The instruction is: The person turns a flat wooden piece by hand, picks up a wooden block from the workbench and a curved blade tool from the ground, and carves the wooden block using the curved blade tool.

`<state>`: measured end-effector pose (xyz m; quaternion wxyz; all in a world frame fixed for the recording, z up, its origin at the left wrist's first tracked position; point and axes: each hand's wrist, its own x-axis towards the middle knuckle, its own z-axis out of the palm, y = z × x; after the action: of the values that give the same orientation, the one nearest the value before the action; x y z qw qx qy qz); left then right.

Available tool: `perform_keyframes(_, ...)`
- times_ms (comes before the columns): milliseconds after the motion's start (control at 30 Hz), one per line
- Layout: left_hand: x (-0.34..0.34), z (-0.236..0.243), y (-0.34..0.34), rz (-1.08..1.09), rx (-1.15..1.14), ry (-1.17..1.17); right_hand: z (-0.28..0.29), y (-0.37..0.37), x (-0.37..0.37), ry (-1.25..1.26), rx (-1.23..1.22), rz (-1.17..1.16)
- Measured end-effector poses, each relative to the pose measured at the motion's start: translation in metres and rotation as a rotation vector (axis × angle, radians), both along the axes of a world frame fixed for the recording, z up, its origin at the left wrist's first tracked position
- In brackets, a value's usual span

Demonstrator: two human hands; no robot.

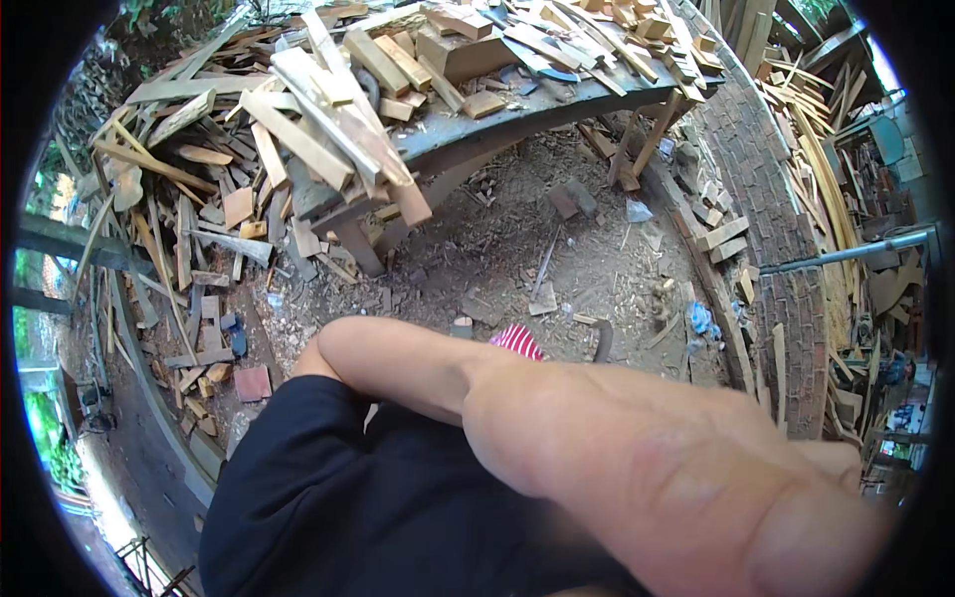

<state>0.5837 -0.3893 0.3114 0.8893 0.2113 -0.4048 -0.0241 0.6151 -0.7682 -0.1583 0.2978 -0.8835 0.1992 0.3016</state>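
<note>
The person's left arm is bent at the elbow, its dark sleeve [284, 458] at 8 o'clock and its forearm crossing to the right. This brings the left hand [657, 448] close to the lens at 4 o'clock, which explains why it looms so large. The fingers blur and run out of view at the lower right, so one cannot tell how far open the hand is or whether it grips anything. The right hand does not show.

Nearest the left hand, just beyond its wrist, a red-and-white striped thing [517, 341] peeks out, mostly hidden; it may be cloth. At 12 o'clock stands a bench [517, 123], its legs lifting the top above the littered ground [477, 219]. Wooden boards [308, 139] lie crosswise on it, seemingly heaped rather than sorted, so one board end [412, 204] juts past the edge. A brick strip [771, 179] curves along 2 o'clock; blue plastic [701, 320] lies at 3.
</note>
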Motion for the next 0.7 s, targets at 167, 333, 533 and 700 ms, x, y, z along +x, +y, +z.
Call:
perform_keyframes(167,0.074,-0.010,0.023,0.083,0.001,0.073,-0.007,0.062,0.082,-0.081,-0.076,0.144)
perform_keyframes(333,0.156,-0.027,0.065,0.243,-0.036,0.122,-0.021,0.102,0.202,-0.198,-0.161,0.370)
perform_keyframes(533,0.317,-0.041,0.097,0.404,-0.086,0.170,-0.043,0.139,0.364,-0.359,-0.240,0.612)
perform_keyframes(700,0.389,-0.112,0.212,0.580,-0.269,0.976,0.051,0.247,0.498,-0.219,0.083,0.545)
